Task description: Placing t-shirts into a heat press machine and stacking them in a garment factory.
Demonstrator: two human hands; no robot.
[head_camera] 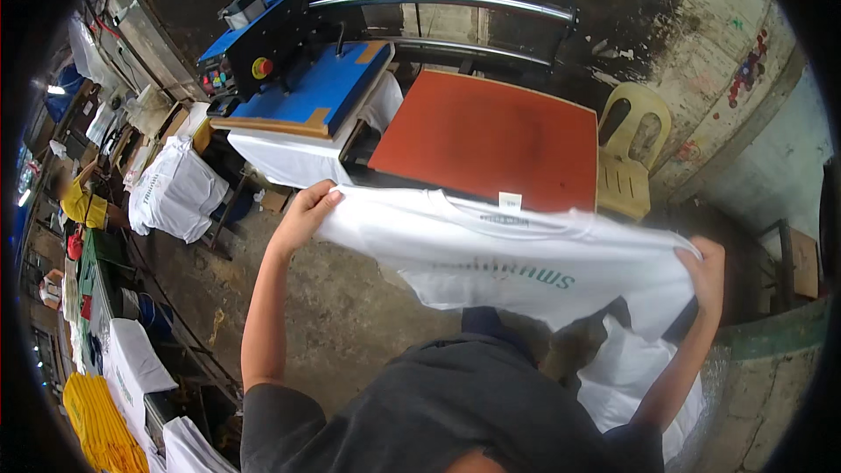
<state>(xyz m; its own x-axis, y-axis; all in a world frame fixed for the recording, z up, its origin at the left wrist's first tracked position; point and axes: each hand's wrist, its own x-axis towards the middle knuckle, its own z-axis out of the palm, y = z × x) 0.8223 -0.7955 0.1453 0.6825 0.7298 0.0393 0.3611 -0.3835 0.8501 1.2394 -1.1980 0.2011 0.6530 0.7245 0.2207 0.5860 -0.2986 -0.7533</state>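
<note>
A white T-shirt (512, 249) with a printed chest design hangs stretched between my two hands, its neckline and neck label facing up. My left hand (309, 213) pinches one shoulder or sleeve end. At the other end, my right hand (704, 274) grips the opposite sleeve. The cloth is slightly blurred and sags in the middle. Just beyond the shirt lies the red pad (493, 138) of a heat press, with no garment on it. The blue upper platen (315, 92) of the press stands to the left, over white fabric.
A cream plastic chair (627, 151) stands right of the red pad. White cloth (631, 387) lies in a heap by my right arm. Printed white shirts (177, 190) drape over a stand at left. Yellow garments (98, 420) are stacked lower left. A person in yellow (85, 203) is farther off.
</note>
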